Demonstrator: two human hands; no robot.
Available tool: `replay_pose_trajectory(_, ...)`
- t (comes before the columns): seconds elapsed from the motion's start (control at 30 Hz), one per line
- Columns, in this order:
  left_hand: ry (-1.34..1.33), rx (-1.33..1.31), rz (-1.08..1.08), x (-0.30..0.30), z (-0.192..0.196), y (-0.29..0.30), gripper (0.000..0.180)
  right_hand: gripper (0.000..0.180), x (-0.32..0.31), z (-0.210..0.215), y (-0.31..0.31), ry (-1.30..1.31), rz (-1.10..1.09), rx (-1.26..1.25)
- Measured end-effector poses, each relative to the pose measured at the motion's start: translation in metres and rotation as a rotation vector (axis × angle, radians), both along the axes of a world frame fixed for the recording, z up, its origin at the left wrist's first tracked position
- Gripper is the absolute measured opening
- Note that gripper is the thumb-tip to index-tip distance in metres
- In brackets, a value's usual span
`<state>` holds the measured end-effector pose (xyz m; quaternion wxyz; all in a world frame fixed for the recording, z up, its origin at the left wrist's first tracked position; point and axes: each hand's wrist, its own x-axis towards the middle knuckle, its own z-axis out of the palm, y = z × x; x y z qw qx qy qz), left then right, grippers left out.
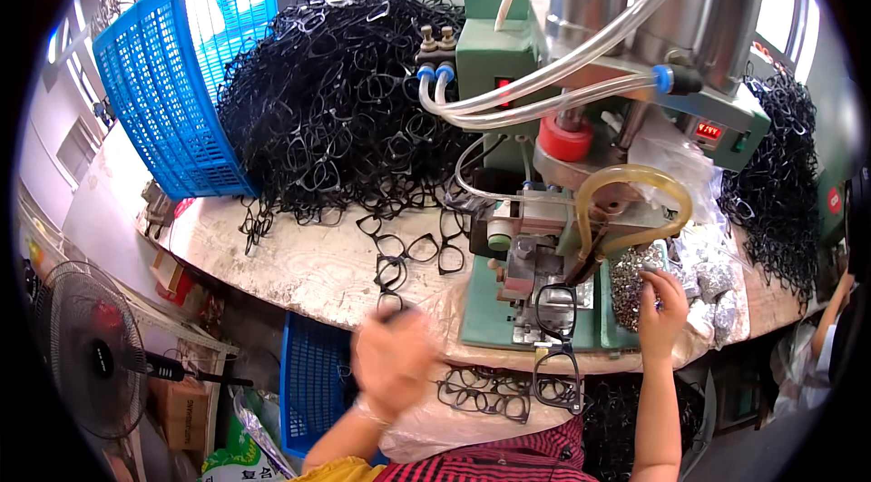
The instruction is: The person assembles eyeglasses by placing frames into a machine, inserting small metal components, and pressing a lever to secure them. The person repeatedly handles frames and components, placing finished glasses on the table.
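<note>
The left hand [392, 359] is seen blurred at 7 o'clock, closed around a black plastic spectacle frame [392, 308] of which only a part shows above the knuckles. The right hand [662, 305] is placed at 4 o'clock, its fingertips pinched over a heap of small silvery metal parts [635, 278] just beside the green press machine [544, 237]. A second black frame [555, 309] is held upright in the machine's fixture, between the two hands. A large heap of black frames [345, 101] is piled on the worktop [308, 264] at 11 o'clock, against a blue plastic basket [181, 73].
</note>
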<state>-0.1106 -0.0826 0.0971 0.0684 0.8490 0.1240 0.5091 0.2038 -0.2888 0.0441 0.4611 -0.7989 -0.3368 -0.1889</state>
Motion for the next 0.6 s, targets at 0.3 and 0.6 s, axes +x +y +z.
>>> replay_pose_trajectory(0.3,0.759,-0.121,0.569,0.002,-0.075,0.145,0.019,0.012,-0.014,0.009,0.039,0.036,0.065,0.117)
replay_pose_trajectory(0.6,-0.302,-1.282,-0.1,0.007,-0.045,0.131,0.018,0.013,-0.036,0.002,-0.042,0.111,-0.159,0.078)
